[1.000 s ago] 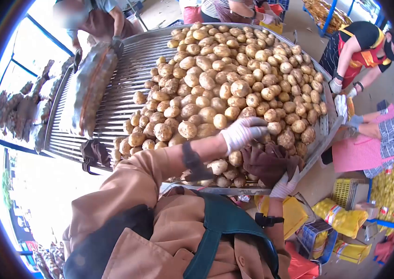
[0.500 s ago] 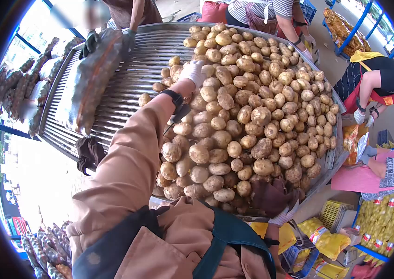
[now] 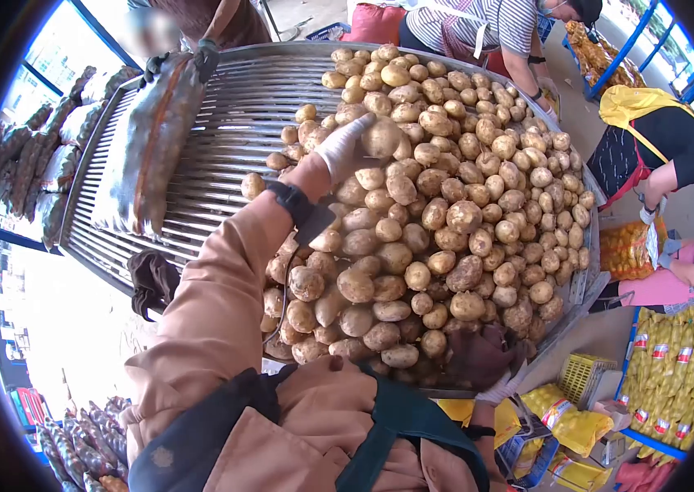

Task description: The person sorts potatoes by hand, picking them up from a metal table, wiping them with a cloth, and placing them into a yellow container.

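Observation:
My left hand (image 3: 345, 149), in a whitish glove with a dark band at the wrist, reaches over the heap of potatoes (image 3: 445, 238). Its fingers are closed on a large potato (image 3: 381, 138), lifted slightly above the others. At the lower right, my right hand (image 3: 494, 369) is at the near edge of the heap. Dark brown fabric, seemingly a glove, covers its front, with a pale cuff behind; the fingers cannot be made out. Most of the potatoes lie on the right part of a slatted metal table (image 3: 236, 123).
A full mesh sack (image 3: 154, 148) lies on the slats, held at its top by a co-worker's gloved hands. Dark cloth (image 3: 152, 283) hangs at the table's left edge. Co-workers bend at the far and right sides. Yellow bags (image 3: 679, 369) and a yellow crate (image 3: 584, 379) stand at right.
My left hand has turned and raised a potato from the heap. The sack has shifted slightly left and up with the co-worker's hands. Co-workers at right have changed posture.

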Available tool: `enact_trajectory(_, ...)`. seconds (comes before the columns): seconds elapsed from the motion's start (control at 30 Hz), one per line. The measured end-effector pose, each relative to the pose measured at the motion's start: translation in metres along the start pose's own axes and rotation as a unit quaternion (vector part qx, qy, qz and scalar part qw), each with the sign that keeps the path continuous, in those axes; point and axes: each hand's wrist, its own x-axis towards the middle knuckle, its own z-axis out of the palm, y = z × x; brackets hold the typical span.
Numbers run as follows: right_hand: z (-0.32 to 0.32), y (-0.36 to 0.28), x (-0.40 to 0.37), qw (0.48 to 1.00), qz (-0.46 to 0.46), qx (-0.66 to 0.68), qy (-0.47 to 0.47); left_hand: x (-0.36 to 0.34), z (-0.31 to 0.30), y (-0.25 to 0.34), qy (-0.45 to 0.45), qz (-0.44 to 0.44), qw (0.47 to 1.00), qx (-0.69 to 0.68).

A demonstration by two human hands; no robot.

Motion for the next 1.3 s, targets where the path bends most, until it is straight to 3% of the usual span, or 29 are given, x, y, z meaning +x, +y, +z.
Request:
enact_trajectory(0.03, 0.001, -0.005, -0.004, 1.0, 0.011, 0.019, 0.004, 0.0, -0.009, -0.015, -0.027, 0.152, 0.948, 0.28)
enact_trajectory(0.13, 0.043, -0.059, -0.007, 0.955, -0.015, -0.294, 0.019, -0.051, 0.015, -0.051, -0.083, 0.159, 0.969, 0.172)
enact_trajectory(0.2, 0.082, -0.096, 0.004, 0.963, -0.055, -0.259, -0.052, -0.095, 0.049, -0.057, -0.037, -0.018, 0.995, -0.087)
enact_trajectory(0.23, 0.109, -0.116, 0.009, 0.975, -0.061, -0.173, -0.122, -0.107, 0.051, -0.066, -0.097, -0.085, 0.979, -0.156)
enact_trajectory(0.27, 0.141, -0.14, 0.01, 0.952, -0.096, -0.233, -0.173, -0.109, 0.048, -0.083, -0.09, -0.104, 0.986, -0.097)
enact_trajectory(0.33, 0.206, -0.176, 0.008, 0.929, -0.141, -0.184, -0.287, -0.127, 0.075, -0.115, -0.026, -0.093, 0.993, -0.071)
enact_trajectory(0.4, 0.246, -0.177, 0.009, 0.902, -0.124, -0.167, -0.379, -0.134, 0.079, -0.139, -0.087, -0.097, 0.991, -0.034)
enact_trajectory(0.47, 0.275, -0.169, 0.009, 0.82, -0.172, -0.327, -0.437, -0.125, 0.083, -0.167, -0.098, -0.021, 0.995, 0.031)
enact_trajectory(0.53, 0.299, -0.173, -0.022, 0.747, -0.232, -0.493, -0.382, -0.123, 0.088, -0.173, -0.075, -0.006, 0.997, 0.026)
enact_trajectory(0.57, 0.298, -0.169, -0.032, 0.738, -0.277, -0.486, -0.378, -0.118, 0.088, -0.176, -0.067, -0.011, 0.998, -0.003)
enact_trajectory(0.67, 0.286, -0.172, -0.076, 0.678, -0.326, -0.52, -0.404, -0.102, 0.074, -0.175, -0.106, -0.144, 0.96, -0.217)
enact_trajectory(0.73, 0.267, -0.16, -0.074, 0.664, -0.354, -0.51, -0.417, -0.15, 0.112, -0.13, -0.023, -0.214, 0.963, -0.159)
enact_trajectory(0.77, 0.258, -0.152, -0.073, 0.636, -0.373, -0.528, -0.422, -0.135, 0.096, -0.142, -0.048, -0.221, 0.959, -0.169)
enact_trajectory(0.8, 0.247, -0.146, -0.072, 0.62, -0.333, -0.553, -0.446, -0.129, 0.09, -0.147, -0.067, -0.202, 0.962, -0.173)
enact_trajectory(0.87, 0.237, -0.147, -0.062, 0.636, -0.26, -0.58, -0.437, -0.125, 0.082, -0.147, -0.09, -0.181, 0.962, -0.181)
enact_trajectory(0.9, 0.232, -0.14, -0.05, 0.704, -0.199, -0.56, -0.389, -0.128, 0.081, -0.142, -0.095, -0.178, 0.962, -0.185)
enact_trajectory(0.93, 0.227, -0.132, -0.035, 0.787, -0.21, -0.468, -0.343, -0.13, 0.08, -0.137, -0.1, -0.174, 0.961, -0.187)
enact_trajectory(1.0, 0.227, -0.138, -0.022, 0.882, -0.199, -0.298, -0.307, -0.132, 0.079, -0.139, -0.125, -0.173, 0.96, -0.181)
enact_trajectory(1.1, 0.268, -0.175, -0.038, 0.805, -0.336, -0.328, -0.362, -0.135, 0.084, -0.155, -0.168, -0.171, 0.961, -0.141)
enact_trajectory(1.13, 0.276, -0.168, -0.037, 0.79, -0.322, -0.358, -0.38, -0.133, 0.085, -0.161, -0.168, -0.168, 0.962, -0.132)
enact_trajectory(1.2, 0.277, -0.152, -0.026, 0.834, -0.213, -0.316, -0.399, -0.133, 0.085, -0.163, -0.142, -0.154, 0.969, -0.129)
enact_trajectory(1.23, 0.276, -0.139, -0.025, 0.881, -0.015, -0.287, -0.376, -0.135, 0.085, -0.158, -0.126, -0.147, 0.972, -0.133)
enact_trajectory(1.3, 0.273, -0.129, -0.032, 0.904, 0.076, -0.192, -0.375, -0.135, 0.08, -0.157, -0.098, -0.109, 0.984, -0.1)
